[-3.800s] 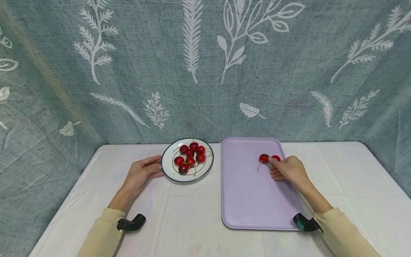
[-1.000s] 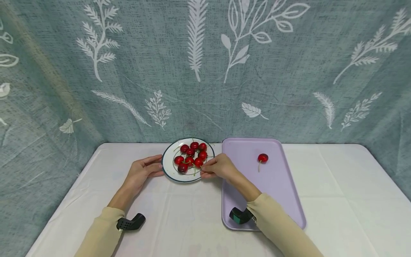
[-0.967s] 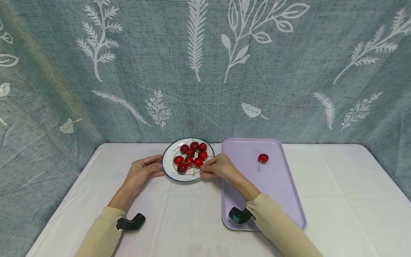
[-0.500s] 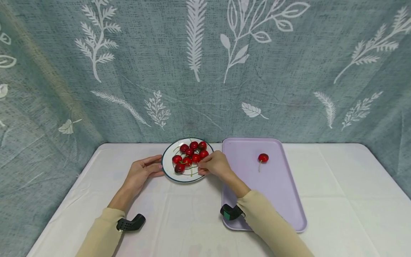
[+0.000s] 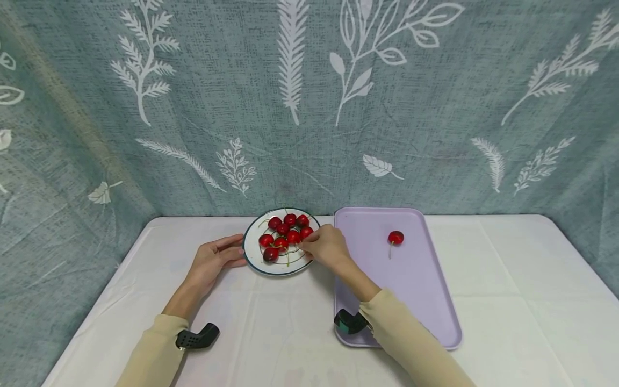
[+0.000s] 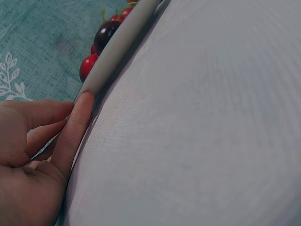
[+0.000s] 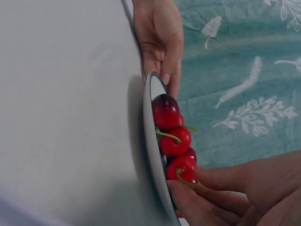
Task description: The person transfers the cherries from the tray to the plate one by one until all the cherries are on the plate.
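A white plate [image 5: 255,259] with a dark blue rim carries several red cherries, some with green stems. My left hand [image 5: 209,264] holds the plate's left rim; in the right wrist view its thumb lies at the rim's upper side, other fingers lower down. Reaching over the plate's right side, my right hand [image 5: 330,248] has thumb and forefinger pinched at a cherry [image 7: 181,168] among the others. This cherry overlaps its neighbours in the right wrist view. A dark cherry [image 6: 106,37] shows above the rim in the left wrist view. One stemmed cherry [image 5: 396,237] lies on a lilac tray.
The lilac tray [image 5: 401,290] stands right of the plate, under my right forearm. White cloth [image 5: 275,333] covers the table. A teal leaf-patterned curtain [image 5: 309,156] hangs along the back edge and sides. Each wrist wears a black device [image 5: 198,337].
My right hand has come left from the tray to the plate with one of two tray cherries. Over the last second it has shifted slightly up and left. The left hand stays at the rim.
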`<state>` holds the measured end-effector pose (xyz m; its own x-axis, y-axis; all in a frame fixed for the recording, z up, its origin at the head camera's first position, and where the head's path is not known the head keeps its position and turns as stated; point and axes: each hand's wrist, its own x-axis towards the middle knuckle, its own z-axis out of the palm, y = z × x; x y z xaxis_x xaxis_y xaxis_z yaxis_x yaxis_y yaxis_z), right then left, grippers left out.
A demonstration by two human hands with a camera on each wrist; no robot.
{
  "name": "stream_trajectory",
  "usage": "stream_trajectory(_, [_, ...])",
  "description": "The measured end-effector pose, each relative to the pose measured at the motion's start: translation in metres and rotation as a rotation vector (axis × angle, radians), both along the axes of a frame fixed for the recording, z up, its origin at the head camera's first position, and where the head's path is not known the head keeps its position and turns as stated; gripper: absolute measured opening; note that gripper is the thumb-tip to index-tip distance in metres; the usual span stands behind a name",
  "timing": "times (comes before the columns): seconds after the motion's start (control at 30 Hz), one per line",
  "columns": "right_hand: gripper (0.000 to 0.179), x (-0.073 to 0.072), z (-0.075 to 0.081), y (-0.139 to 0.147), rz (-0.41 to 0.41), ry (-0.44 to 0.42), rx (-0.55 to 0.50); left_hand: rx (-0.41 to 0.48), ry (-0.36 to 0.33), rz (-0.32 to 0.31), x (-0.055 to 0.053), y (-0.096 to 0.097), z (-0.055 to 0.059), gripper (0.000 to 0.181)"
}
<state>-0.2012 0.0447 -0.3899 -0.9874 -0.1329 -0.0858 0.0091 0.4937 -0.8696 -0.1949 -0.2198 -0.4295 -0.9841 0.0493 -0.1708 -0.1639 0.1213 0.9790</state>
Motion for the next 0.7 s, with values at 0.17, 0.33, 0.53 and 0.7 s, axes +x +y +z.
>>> stream_trajectory(0.17, [0.014,0.004,0.007,0.011,0.010,0.040,0.023,-0.007,0.006,-0.001,0.001,0.000,0.000,0.051])
stream_trajectory(0.33, [0.015,0.006,0.013,0.027,0.021,0.019,-0.057,-0.021,0.010,-0.001,0.001,0.000,-0.001,0.051])
stream_trajectory(0.53, [0.021,0.006,0.019,0.053,0.008,-0.037,-0.074,-0.016,0.005,0.004,0.000,-0.001,-0.002,0.052])
stream_trajectory(0.7, [0.028,0.001,0.020,0.083,-0.027,-0.092,-0.136,-0.005,0.018,-0.009,0.001,-0.001,0.000,0.052])
